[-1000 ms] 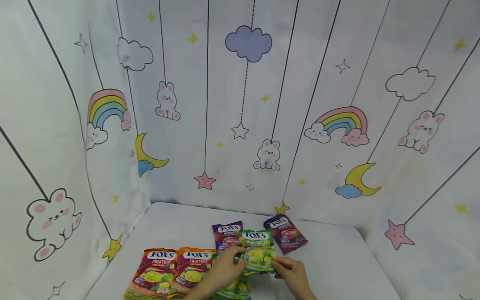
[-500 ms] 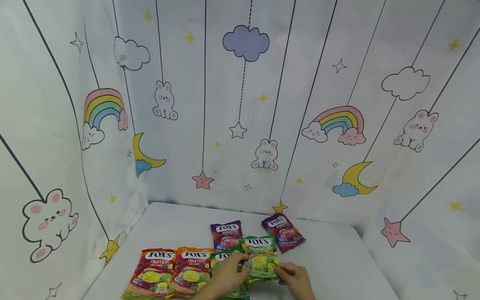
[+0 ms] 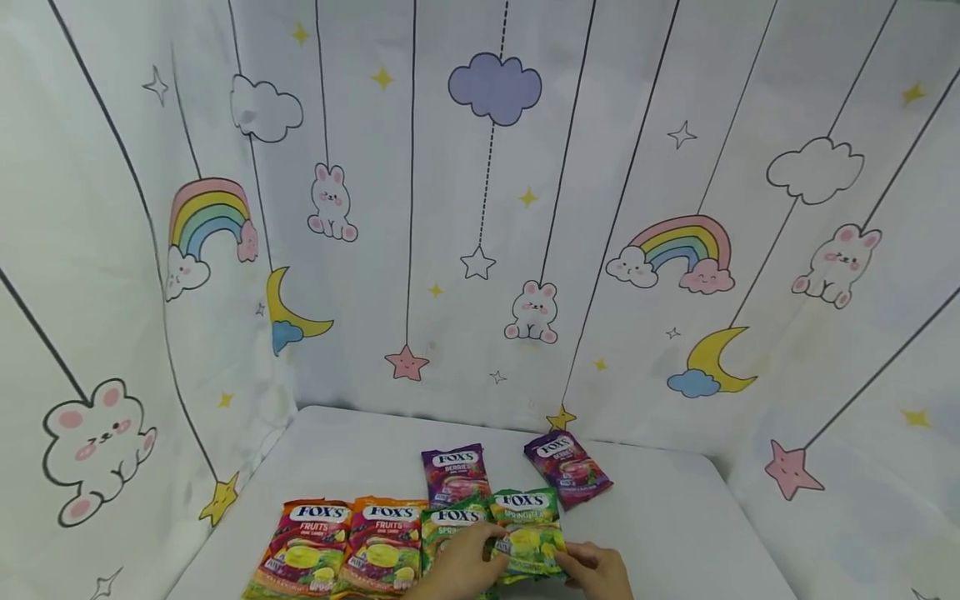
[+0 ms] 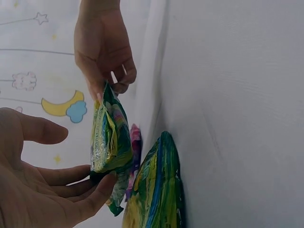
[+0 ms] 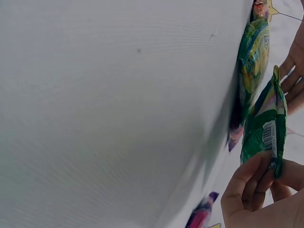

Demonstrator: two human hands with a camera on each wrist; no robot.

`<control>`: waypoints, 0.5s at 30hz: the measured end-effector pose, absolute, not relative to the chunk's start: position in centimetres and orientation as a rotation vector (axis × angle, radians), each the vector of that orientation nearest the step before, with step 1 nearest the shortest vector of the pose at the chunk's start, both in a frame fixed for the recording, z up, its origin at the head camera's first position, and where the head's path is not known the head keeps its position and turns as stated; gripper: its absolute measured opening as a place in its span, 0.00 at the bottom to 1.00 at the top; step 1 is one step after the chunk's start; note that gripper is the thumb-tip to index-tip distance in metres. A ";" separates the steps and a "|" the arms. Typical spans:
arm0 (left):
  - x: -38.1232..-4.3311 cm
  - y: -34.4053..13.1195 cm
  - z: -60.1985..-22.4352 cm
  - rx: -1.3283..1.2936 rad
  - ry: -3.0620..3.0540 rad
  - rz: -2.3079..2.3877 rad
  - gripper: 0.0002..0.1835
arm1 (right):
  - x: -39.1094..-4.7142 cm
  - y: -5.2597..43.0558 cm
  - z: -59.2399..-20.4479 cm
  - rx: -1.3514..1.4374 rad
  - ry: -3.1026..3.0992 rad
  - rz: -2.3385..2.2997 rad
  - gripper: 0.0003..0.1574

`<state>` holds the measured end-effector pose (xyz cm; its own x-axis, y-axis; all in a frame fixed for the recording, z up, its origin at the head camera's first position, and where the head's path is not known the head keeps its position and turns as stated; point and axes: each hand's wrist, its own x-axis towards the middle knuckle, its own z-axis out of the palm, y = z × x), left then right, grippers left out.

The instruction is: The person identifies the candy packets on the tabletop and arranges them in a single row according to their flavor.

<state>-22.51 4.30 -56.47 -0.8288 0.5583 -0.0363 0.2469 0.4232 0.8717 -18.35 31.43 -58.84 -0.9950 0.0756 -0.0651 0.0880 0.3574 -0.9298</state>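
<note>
A green FOX'S Spring Tea candy bag [image 3: 527, 529] is held just above the table, facing up in the head view. At its right edge, my right hand [image 3: 598, 571] pinches it between thumb and fingers; the right wrist view shows its green back with a barcode [image 5: 270, 137]. My left hand [image 3: 465, 565] is at the bag's left side, fingers touching it, thumb lifted clear in the left wrist view. A second green candy bag [image 3: 450, 518] lies on the table, partly hidden under my left hand and forearm.
Two orange-red Fruits bags [image 3: 303, 546] lie side by side at the left. Behind are two purple Berries bags, one upright to the view [image 3: 454, 473] and one slanted [image 3: 567, 468]. A white printed cloth [image 3: 360, 317] surrounds the white table [image 3: 675, 517].
Both hands have brought the green candy bag down toward the near edge and slightly right, beside the other green bag. My left thumb is now off it; the other bags stay put.
</note>
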 end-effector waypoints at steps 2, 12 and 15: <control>-22.4 4.4 -56.7 0.705 2.345 1.376 0.20 | -18.2 31.6 -59.0 0.163 2.575 -1.775 0.30; -21.7 4.9 -56.9 0.724 2.369 1.350 0.19 | -17.4 31.9 -59.9 0.183 2.565 -1.751 0.29; -22.3 5.0 -58.4 0.729 2.363 1.343 0.20 | -17.4 32.0 -60.2 0.189 2.577 -1.720 0.29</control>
<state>-22.34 4.99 -58.36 -0.8163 0.5769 -0.0294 0.2700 0.4260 0.8635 -17.41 32.01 -60.22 -0.9919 0.0803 -0.0986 0.1219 0.3789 -0.9174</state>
